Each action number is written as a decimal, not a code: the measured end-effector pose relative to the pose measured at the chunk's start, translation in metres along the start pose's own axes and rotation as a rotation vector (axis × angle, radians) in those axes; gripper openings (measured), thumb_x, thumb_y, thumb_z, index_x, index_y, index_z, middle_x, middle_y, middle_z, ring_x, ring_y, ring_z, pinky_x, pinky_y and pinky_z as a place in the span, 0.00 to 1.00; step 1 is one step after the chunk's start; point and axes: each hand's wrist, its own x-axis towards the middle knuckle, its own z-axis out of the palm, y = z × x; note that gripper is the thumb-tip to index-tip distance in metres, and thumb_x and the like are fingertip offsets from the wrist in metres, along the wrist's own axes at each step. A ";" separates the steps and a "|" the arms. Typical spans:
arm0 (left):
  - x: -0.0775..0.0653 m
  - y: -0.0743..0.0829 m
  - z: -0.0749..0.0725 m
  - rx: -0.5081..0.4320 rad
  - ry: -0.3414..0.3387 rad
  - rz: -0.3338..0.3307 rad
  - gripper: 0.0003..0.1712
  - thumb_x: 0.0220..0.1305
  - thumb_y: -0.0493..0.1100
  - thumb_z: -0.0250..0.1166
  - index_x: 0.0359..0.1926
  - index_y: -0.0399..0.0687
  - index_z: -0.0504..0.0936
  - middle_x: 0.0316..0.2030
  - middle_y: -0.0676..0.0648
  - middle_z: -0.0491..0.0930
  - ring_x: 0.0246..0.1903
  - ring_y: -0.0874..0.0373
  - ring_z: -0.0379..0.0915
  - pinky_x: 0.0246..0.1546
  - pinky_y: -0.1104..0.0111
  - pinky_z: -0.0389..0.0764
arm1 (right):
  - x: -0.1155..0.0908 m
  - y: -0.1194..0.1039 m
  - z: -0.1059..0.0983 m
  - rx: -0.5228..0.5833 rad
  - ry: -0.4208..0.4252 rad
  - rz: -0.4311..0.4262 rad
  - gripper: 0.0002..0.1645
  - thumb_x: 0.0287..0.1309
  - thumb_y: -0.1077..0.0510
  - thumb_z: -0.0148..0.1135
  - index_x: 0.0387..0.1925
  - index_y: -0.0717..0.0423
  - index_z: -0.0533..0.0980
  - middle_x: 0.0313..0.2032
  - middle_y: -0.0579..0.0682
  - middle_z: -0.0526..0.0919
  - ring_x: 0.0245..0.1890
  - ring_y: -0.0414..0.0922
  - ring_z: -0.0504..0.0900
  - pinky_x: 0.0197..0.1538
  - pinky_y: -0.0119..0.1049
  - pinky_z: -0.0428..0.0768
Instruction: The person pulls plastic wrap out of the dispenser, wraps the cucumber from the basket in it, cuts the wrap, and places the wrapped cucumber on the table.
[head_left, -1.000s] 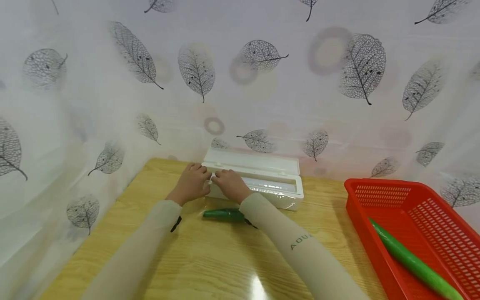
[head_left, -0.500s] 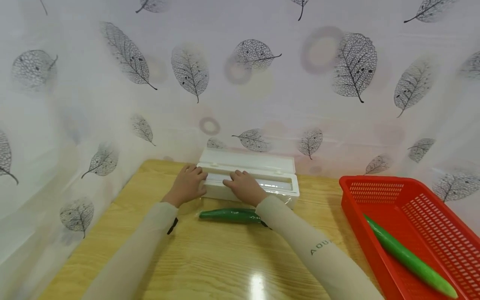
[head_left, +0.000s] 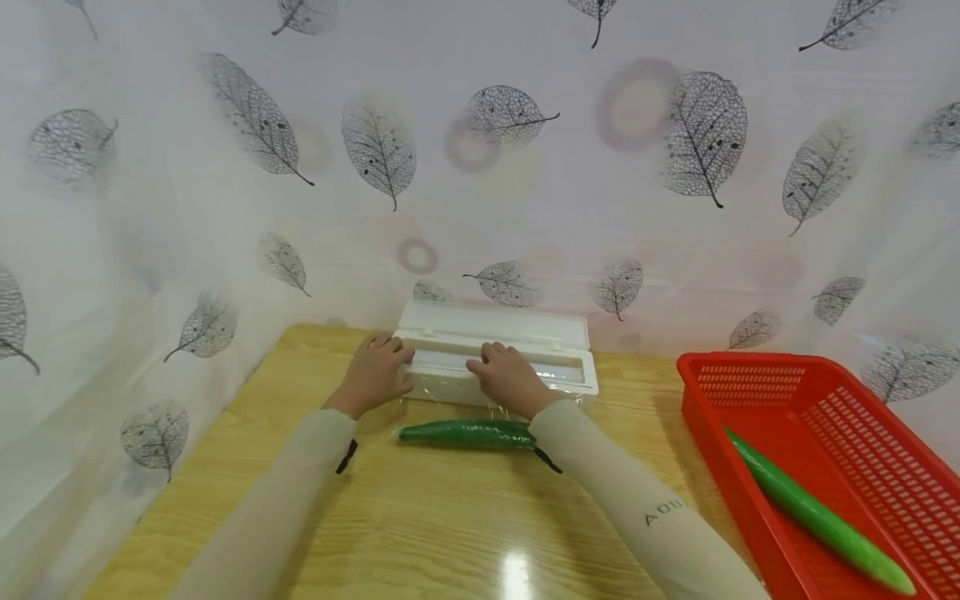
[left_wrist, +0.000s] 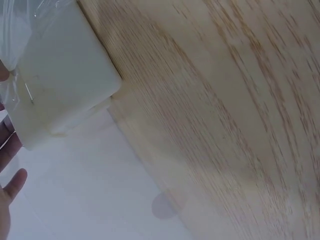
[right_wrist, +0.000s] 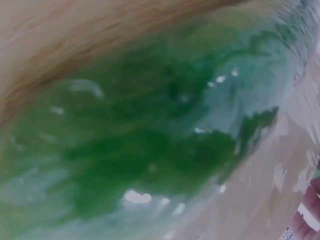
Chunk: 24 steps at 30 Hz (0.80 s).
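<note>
A long white cling film dispenser [head_left: 442, 387] lies at the back of the table with its lid raised. My left hand [head_left: 372, 372] holds its left end; in the left wrist view some fingers [left_wrist: 10, 150] show beside the box's end. At the front rim, near the middle, my right hand [head_left: 512, 379] pinches with curled fingers, where clear cling film [right_wrist: 295, 170] comes over the edge. What lies exactly under those fingertips is hidden. In front of the dispenser a dark green cucumber [head_left: 465, 433] rests under shiny film, its right end partly behind my right wrist.
A red plastic basket [head_left: 738, 359] stands at the right, holding another long green cucumber [head_left: 817, 517]. Behind the wood-grain table [head_left: 420, 517] hangs a pale curtain [head_left: 480, 208] printed with leaves, which also closes off the left side.
My right hand has slid to the right along the dispenser's front rim, away from the left hand, uncovering more of the cucumber. The left hand stays at the dispenser's left end.
</note>
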 end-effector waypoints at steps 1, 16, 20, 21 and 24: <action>0.001 0.001 0.001 -0.003 -0.005 -0.003 0.11 0.50 0.46 0.66 0.34 0.48 0.77 0.31 0.47 0.76 0.42 0.48 0.72 0.50 0.50 0.72 | -0.002 0.001 -0.001 0.006 -0.005 0.005 0.10 0.56 0.64 0.56 0.39 0.49 0.75 0.30 0.49 0.74 0.28 0.42 0.69 0.29 0.32 0.72; 0.002 0.004 0.000 0.011 -0.031 -0.018 0.10 0.51 0.46 0.66 0.34 0.48 0.78 0.31 0.47 0.76 0.43 0.47 0.73 0.51 0.49 0.72 | -0.049 0.036 -0.015 -0.055 -0.021 -0.041 0.09 0.54 0.62 0.59 0.38 0.49 0.74 0.31 0.49 0.74 0.32 0.45 0.72 0.34 0.39 0.73; 0.002 0.001 0.001 0.012 -0.033 -0.018 0.11 0.50 0.46 0.66 0.34 0.48 0.78 0.31 0.47 0.76 0.43 0.46 0.73 0.51 0.49 0.72 | -0.062 0.047 -0.017 -0.070 0.029 -0.069 0.09 0.52 0.62 0.61 0.36 0.49 0.74 0.30 0.48 0.73 0.29 0.44 0.71 0.33 0.38 0.72; 0.002 0.001 0.001 0.009 -0.033 -0.017 0.11 0.51 0.46 0.66 0.34 0.48 0.78 0.31 0.47 0.76 0.43 0.46 0.74 0.51 0.49 0.72 | -0.065 0.051 -0.018 -0.062 0.039 -0.075 0.08 0.51 0.62 0.61 0.35 0.49 0.74 0.29 0.48 0.73 0.28 0.44 0.70 0.32 0.37 0.70; 0.003 -0.001 0.002 0.007 -0.042 -0.016 0.12 0.51 0.47 0.66 0.35 0.48 0.79 0.31 0.46 0.76 0.44 0.46 0.74 0.52 0.48 0.72 | -0.074 0.063 -0.018 -0.034 0.068 -0.108 0.07 0.48 0.63 0.61 0.31 0.50 0.72 0.26 0.48 0.70 0.24 0.42 0.65 0.28 0.34 0.65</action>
